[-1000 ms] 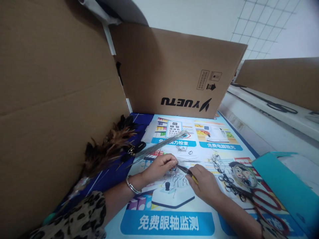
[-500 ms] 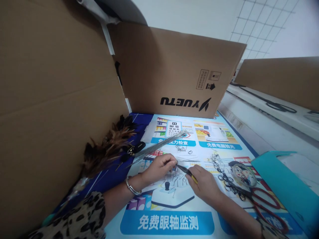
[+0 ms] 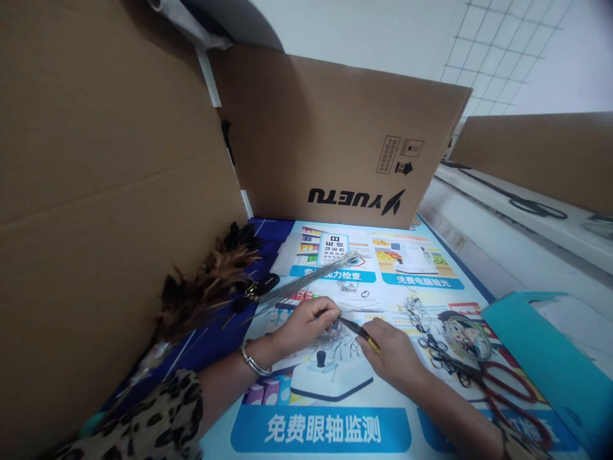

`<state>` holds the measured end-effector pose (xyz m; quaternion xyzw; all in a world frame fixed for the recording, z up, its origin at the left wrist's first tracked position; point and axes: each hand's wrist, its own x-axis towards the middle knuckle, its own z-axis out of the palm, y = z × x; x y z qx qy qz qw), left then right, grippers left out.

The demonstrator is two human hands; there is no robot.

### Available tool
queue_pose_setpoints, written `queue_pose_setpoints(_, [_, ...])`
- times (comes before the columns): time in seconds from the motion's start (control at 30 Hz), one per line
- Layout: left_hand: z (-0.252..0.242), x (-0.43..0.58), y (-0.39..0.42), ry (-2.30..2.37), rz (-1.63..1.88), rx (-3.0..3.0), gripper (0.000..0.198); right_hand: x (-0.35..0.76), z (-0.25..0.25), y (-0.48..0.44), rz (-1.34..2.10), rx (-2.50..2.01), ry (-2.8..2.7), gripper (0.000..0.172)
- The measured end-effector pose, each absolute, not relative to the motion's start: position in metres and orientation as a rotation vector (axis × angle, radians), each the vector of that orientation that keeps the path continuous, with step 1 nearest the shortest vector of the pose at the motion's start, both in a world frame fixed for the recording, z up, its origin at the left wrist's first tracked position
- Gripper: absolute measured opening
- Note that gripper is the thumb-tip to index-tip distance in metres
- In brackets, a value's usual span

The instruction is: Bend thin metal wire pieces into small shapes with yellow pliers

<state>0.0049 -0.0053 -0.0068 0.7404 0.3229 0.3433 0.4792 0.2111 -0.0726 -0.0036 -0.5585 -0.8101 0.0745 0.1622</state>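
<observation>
My left hand (image 3: 306,321) is closed in a pinch on a thin piece of wire, just above a printed poster (image 3: 335,428) that covers the table. My right hand (image 3: 393,354) is closed round small pliers (image 3: 357,329) with yellow grips. The dark jaws of the pliers meet the wire at my left fingertips. Several short bent wire pieces (image 3: 342,350) lie on the poster under and between both hands. A metal bangle sits on my left wrist.
A bundle of long straight wires (image 3: 306,281) lies left of centre, beside brown feathers (image 3: 211,287). Small wire rings (image 3: 440,351), a tape roll (image 3: 467,338) and red-handled scissors (image 3: 507,383) lie at right. Cardboard walls (image 3: 335,140) stand left and behind. A teal box (image 3: 550,358) sits far right.
</observation>
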Motion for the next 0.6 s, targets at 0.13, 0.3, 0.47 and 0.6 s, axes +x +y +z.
queue_pose_setpoints(0.13, [-0.0081, 0.0049, -0.0042, 0.763, 0.825, 1.718, 0.023, 0.2121, -0.0028, -0.0715, 0.312, -1.589, -2.284, 0.016])
queue_pose_setpoints(0.3, [-0.0109, 0.0052, -0.0022, 0.76, 0.853, 1.602, 0.025, 0.2158, -0.0003, -0.067, 0.447, -1.581, -2.195, 0.019])
queue_pose_setpoints(0.47, [-0.0117, 0.0049, -0.0011, 0.765, 0.862, 1.596, 0.026, 0.2167, 0.0018, -0.0658, 0.471, -1.567, -2.17, 0.017])
queue_pose_setpoints(0.6, [-0.0102, 0.0048, -0.0019, 0.767, 0.886, 1.613, 0.025, 0.2144, 0.0029, -0.0681, 0.448, -1.554, -2.205, 0.014])
